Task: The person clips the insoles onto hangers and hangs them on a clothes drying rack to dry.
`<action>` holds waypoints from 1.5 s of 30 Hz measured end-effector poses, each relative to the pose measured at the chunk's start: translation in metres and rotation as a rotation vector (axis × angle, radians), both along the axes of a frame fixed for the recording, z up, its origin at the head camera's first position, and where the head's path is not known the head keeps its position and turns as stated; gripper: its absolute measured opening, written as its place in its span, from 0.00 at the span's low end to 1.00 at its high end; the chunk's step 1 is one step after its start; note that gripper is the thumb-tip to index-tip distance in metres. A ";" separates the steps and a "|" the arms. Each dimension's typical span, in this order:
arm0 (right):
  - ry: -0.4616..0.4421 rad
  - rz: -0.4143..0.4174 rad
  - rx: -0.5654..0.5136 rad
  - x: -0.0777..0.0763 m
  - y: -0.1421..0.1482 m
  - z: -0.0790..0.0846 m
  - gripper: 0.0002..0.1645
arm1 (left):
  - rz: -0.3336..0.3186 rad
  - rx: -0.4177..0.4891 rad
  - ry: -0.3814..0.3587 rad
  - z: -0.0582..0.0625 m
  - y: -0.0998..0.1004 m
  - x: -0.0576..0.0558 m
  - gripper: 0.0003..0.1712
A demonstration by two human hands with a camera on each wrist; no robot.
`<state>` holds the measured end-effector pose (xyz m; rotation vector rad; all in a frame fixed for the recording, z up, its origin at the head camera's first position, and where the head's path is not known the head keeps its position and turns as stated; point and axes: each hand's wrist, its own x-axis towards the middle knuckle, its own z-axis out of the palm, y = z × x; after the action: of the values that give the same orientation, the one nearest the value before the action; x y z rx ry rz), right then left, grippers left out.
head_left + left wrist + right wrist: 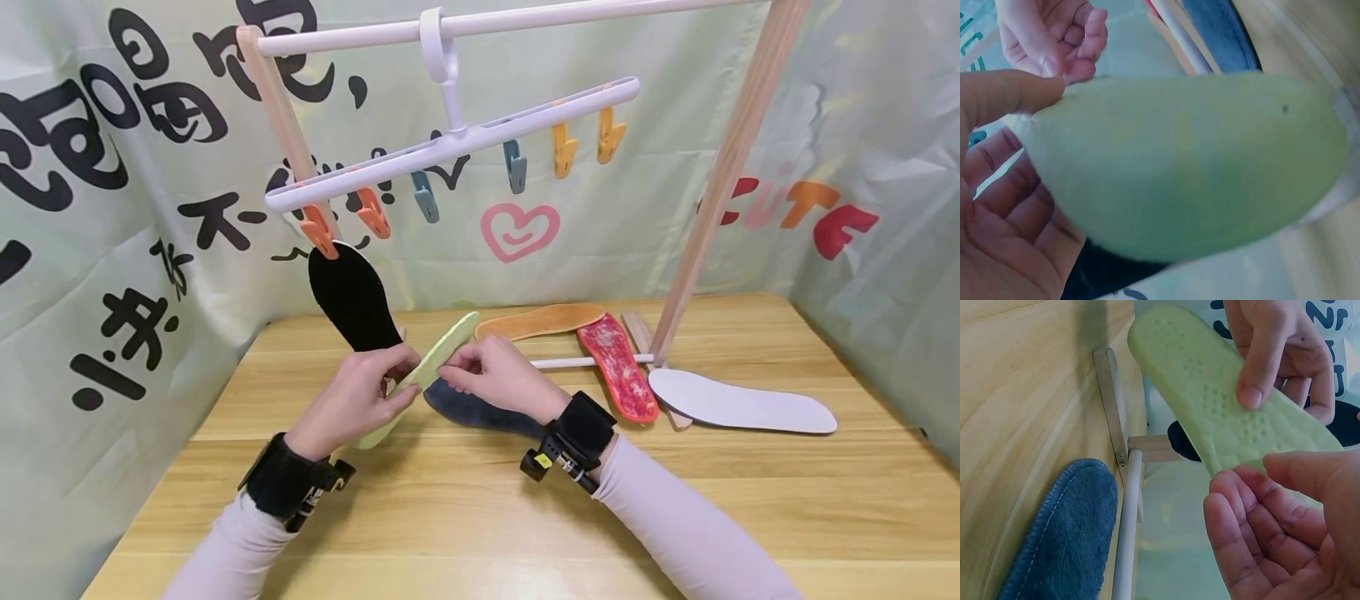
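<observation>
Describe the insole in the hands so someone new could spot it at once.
Start at the white hanger, then drop to the left hand and right hand above the table. They hold the green insole at a slant between them. Unlike the clipped black insole and the navy insole nearby, it is pale green and dimpled.

A pale green shoe insole (1197, 169), one face textured with clusters of small dots and the other plainer with a tiny dark spot near its broad end, is held aloft below the white clip hanger (480, 137). The insole slants on its side, seen nearly edge-on from the head view, with its upper end beneath the hanger's middle, as the left hand (352, 392) grips it and the right hand (498, 371) pinches its edge.
</observation>
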<state>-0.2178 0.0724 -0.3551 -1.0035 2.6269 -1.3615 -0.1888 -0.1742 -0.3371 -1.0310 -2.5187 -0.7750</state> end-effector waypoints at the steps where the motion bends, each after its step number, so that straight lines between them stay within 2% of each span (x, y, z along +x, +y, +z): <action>1: 0.002 0.000 -0.001 0.000 0.001 0.000 0.13 | 0.000 0.005 0.002 0.000 0.002 -0.001 0.12; 11: -0.015 -0.014 0.017 0.004 0.006 0.003 0.16 | -0.046 0.058 0.007 -0.005 0.021 -0.006 0.12; 15: -0.020 -0.021 0.020 0.004 0.006 0.003 0.18 | -0.045 0.054 0.006 -0.006 0.024 -0.006 0.12; 25: -0.031 -0.029 -0.004 0.005 0.007 0.001 0.19 | -0.050 0.057 -0.001 -0.012 0.027 -0.007 0.14; 35: -0.048 -0.031 -0.012 0.004 0.012 0.003 0.22 | -0.055 0.057 0.016 -0.013 0.028 -0.005 0.15; 45: -0.052 -0.035 0.008 0.002 0.015 0.003 0.22 | -0.050 0.003 -0.025 -0.014 0.027 -0.006 0.19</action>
<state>-0.2162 0.0870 -0.3521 -0.9127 2.6219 -1.3633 -0.1945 -0.1472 -0.3511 -1.0937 -2.5209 -0.8099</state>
